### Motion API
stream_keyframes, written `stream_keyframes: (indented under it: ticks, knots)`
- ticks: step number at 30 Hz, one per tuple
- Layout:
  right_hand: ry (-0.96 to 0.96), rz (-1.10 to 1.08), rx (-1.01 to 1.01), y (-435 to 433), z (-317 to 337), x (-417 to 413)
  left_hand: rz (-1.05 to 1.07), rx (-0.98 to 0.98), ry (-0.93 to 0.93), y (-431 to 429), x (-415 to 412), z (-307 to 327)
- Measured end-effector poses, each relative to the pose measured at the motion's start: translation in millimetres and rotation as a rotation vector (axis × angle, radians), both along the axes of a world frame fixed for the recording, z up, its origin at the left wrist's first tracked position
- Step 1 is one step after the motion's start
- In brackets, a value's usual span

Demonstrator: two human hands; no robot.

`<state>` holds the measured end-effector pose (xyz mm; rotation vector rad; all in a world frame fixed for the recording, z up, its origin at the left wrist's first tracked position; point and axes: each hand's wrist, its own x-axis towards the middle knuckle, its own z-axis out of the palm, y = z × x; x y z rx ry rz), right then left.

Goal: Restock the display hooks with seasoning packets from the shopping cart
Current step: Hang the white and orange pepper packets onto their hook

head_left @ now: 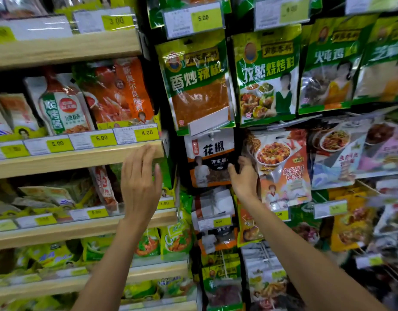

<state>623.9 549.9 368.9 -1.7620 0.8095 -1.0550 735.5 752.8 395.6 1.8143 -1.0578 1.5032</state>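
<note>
**While our right hand holds the packet, we settle it on its hook**

Since we stand at the left edge of the hanging display [236,140], our right hand [244,178] pinches the right edge of the peppercorn packet [207,153], thumb on its front, fingers tucked behind. That packet hangs just below the white label holder [209,121], under the green chilli packet [198,86] and just beside the red-dish packet [281,162] on its right. Our left hand [141,185] is open, fingers straight, holding nothing, raised before the right end of the wooden shelf [81,158]. We cannot tell whether the packet's hole is threaded, as the hook is hidden. To do this well, we judge, we use a light grip, slide the packet straight back, let it hang flat and face forward, and bring the left hand across to steady the ones behind
</note>
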Motion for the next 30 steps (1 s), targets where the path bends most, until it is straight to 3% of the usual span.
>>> stream_keyframes:
  ticks: [3,5,9,15,23,30]
  knots:
    - [-0.020,0.027,-0.012,7,-25,-39,-0.129,0.003,0.060,-14,-24,-32]
    - [0.007,0.007,-0.010,6,-47,-74,-0.249,0.052,0.225,-30,-49,-60]
    - [0.094,-0.096,0.101,-6,-104,-159,-0.520,0.093,0.868,-69,-113,-117]
    - [0.146,-0.368,0.358,-5,-205,-309,-0.671,0.285,1.574,-132,-217,-210]
    - [0.327,-0.554,0.618,15,-283,-500,-0.733,0.582,1.764,-185,-381,-296]
    - [0.394,-0.677,0.683,-16,-283,-628,-0.817,0.917,1.711,-254,-492,-328]
